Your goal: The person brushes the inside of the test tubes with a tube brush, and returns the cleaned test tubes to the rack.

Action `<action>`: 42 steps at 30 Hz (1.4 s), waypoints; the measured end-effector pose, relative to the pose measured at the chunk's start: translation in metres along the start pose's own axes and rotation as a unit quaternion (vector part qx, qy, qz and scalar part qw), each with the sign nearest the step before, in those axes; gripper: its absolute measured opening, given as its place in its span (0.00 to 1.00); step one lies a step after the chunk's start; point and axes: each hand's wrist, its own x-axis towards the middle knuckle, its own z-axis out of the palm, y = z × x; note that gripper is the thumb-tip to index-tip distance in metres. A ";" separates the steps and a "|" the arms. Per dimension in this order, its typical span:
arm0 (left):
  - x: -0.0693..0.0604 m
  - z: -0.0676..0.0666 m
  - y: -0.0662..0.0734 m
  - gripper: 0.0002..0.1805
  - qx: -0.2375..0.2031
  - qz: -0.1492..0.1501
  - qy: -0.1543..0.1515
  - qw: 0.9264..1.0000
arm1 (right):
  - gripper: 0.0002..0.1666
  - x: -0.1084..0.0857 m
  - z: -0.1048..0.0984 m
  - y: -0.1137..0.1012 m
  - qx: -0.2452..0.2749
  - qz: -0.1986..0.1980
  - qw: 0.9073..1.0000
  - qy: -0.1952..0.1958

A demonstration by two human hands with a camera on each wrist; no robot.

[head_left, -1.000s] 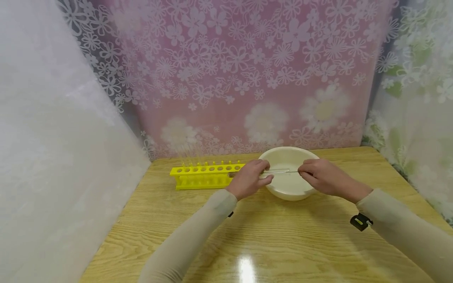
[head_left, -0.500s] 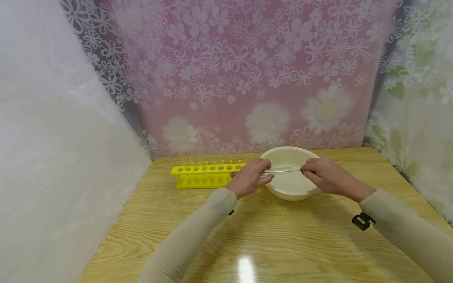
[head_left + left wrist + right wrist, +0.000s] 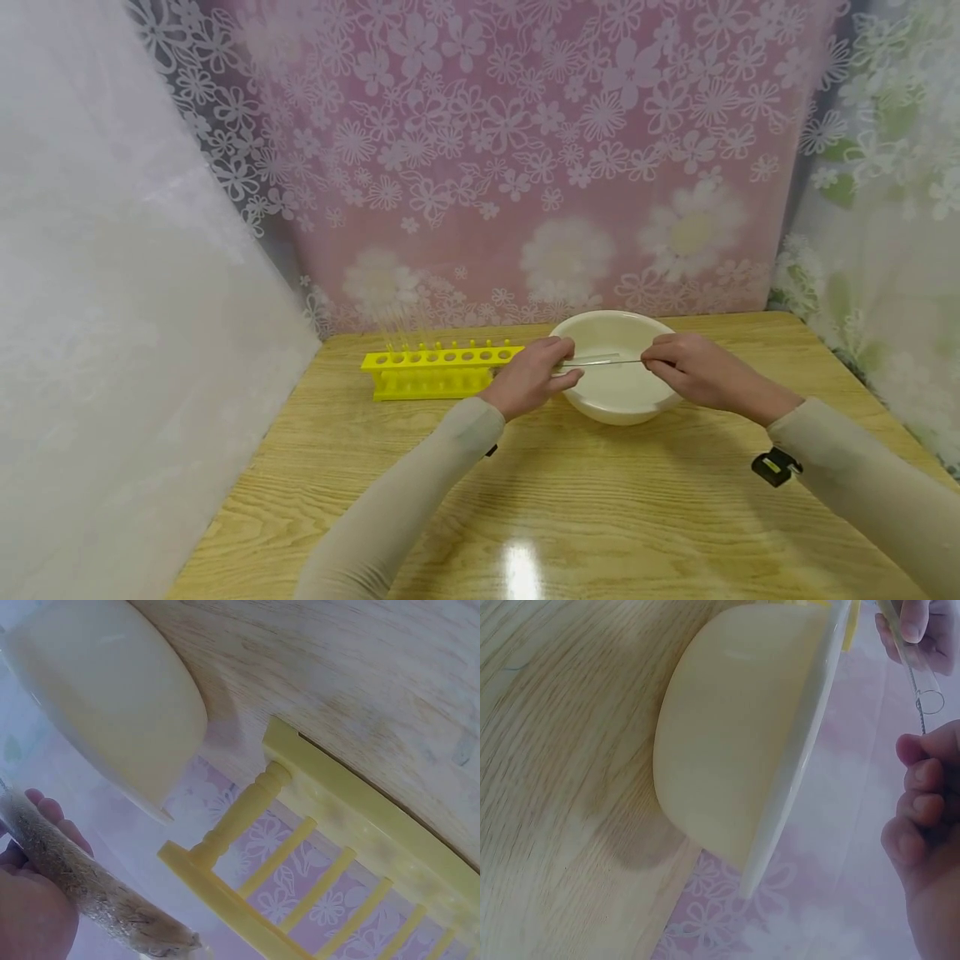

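Over the cream basin [image 3: 618, 410], my left hand [image 3: 527, 379] grips a clear glass test tube [image 3: 918, 664] that lies nearly level, its mouth toward the right. Inside the tube is a test tube brush; its brown bristles [image 3: 94, 892] fill the closed end in the left wrist view. The brush's twisted wire handle [image 3: 920, 712] comes out of the tube's mouth. My right hand [image 3: 697, 372] pinches the end of that wire, with the other fingers curled, in the right wrist view. In the head view my left hand hides much of the tube.
A yellow test tube rack [image 3: 431, 395] stands left of the basin, partly behind my left hand. Several clear tubes [image 3: 397, 333] stand upright at its left end. Wooden table [image 3: 600, 517] extends in front. A floral curtain [image 3: 525, 167] hangs behind, with pale sheets at both sides.
My right hand has shifted slightly to the right, and more of the brush's wire shows outside the tube. My left hand has stayed nearly still around the test tube.
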 end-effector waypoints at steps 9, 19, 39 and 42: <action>0.001 0.000 0.001 0.14 0.003 0.000 -0.006 1.000 | 0.10 -0.003 0.001 0.005 0.010 0.003 1.000 -0.002; 0.001 -0.004 0.004 0.15 -0.005 -0.005 -0.014 1.000 | 0.10 -0.006 -0.003 0.008 0.014 -0.006 1.000 0.001; -0.010 -0.011 -0.016 0.14 -0.015 -0.030 -0.019 0.999 | 0.12 -0.030 -0.037 0.036 0.007 -0.010 1.000 0.001; -0.011 -0.013 -0.019 0.11 -0.005 -0.027 -0.015 1.000 | 0.11 -0.034 -0.042 0.041 0.005 -0.005 1.000 -0.003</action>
